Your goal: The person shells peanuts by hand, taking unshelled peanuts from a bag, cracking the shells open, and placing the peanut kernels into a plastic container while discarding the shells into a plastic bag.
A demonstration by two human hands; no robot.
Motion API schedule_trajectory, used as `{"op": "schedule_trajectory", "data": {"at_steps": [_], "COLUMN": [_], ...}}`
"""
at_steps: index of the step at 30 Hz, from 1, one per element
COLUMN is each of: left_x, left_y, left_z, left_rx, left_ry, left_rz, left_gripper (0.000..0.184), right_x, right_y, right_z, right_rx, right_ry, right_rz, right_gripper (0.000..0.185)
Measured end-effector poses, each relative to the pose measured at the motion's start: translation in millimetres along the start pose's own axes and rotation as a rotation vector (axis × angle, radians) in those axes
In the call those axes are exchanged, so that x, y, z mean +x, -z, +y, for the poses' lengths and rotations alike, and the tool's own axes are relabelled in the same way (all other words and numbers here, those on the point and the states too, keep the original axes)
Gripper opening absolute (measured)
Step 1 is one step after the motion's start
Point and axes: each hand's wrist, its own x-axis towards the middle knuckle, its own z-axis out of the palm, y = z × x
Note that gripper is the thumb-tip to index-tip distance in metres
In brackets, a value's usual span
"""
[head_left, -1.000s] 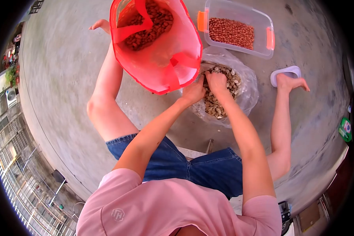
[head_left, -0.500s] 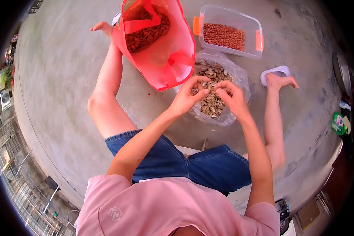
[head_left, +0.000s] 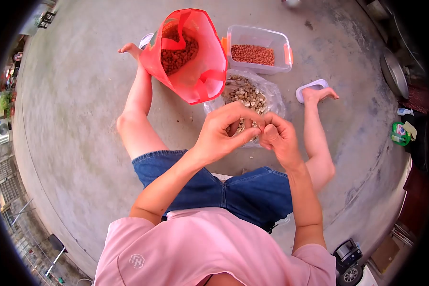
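Note:
My left hand (head_left: 219, 133) and my right hand (head_left: 282, 140) meet at the fingertips, raised over the near side of a clear plastic bag (head_left: 275, 93). Both are closed in a pinch; whatever sits between the fingers is too small and covered to make out. Pale, broken peanut shells (head_left: 252, 99) lie in the plastic bag, partly hidden by my hands. Beyond my left hand, an open red bag (head_left: 209, 47) leans with unshelled-looking peanuts (head_left: 178, 56) inside. Behind the shells stands a clear plastic box (head_left: 280, 43) with orange handles, holding reddish peanut kernels (head_left: 252, 55).
My bare legs spread on both sides, with a white slipper (head_left: 300, 93) by the right foot. The concrete floor (head_left: 81, 119) extends around. At the right edge are a metal basin (head_left: 393, 75) and a green container (head_left: 399, 134). A wheeled object (head_left: 350, 274) stands at lower right.
My hands have come nearer to my body and higher, and their fingertips now touch. The view has shifted, so the bags and box appear smaller and farther off.

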Motion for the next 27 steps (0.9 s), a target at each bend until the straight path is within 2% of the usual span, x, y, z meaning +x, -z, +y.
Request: {"op": "schedule_trajectory", "data": {"at_steps": [3, 6, 9, 15, 21, 24, 27], "left_x": [-0.6, -1.4, 2.5, 2.9, 6.4, 4.3, 6.5], "left_y": [3.7, 9.5, 9.9, 16.3, 15.8, 16.1, 12.6], "left_z": [6.9, 17.1, 20.0, 36.5, 45.3, 45.8, 33.2], "left_rx": [0.004, 0.007, 0.015, 0.236, 0.454, 0.517, 0.298], "left_ry": [-0.176, -0.146, -0.418, -0.506, -0.599, -0.605, -0.635], "left_rz": [-0.061, -0.1, -0.118, -0.184, -0.221, -0.246, -0.182], "left_gripper": [0.012, 0.013, 0.015, 0.015, 0.023, 0.026, 0.023], "right_x": [-6.9, -13.4, -19.4, -24.6, -27.3, -28.0, -28.1], "right_y": [-6.9, -18.9, -21.7, -27.7, -28.6, -33.7, -34.0], "right_z": [-11.2, -23.2, -31.1, -37.3, -38.7, -35.1, -30.6], "right_rx": [-0.07, -0.252, -0.382, -0.2, -0.039, 0.058, 0.057], "right_ry": [0.006, 0.118, 0.202, 0.154, 0.084, 0.116, 0.182], "right_rz": [-0.041, 0.017, 0.009, -0.022, -0.072, -0.061, -0.051], "right_gripper": [0.035, 0.038, 0.04, 0.04, 0.041, 0.041, 0.04]}}
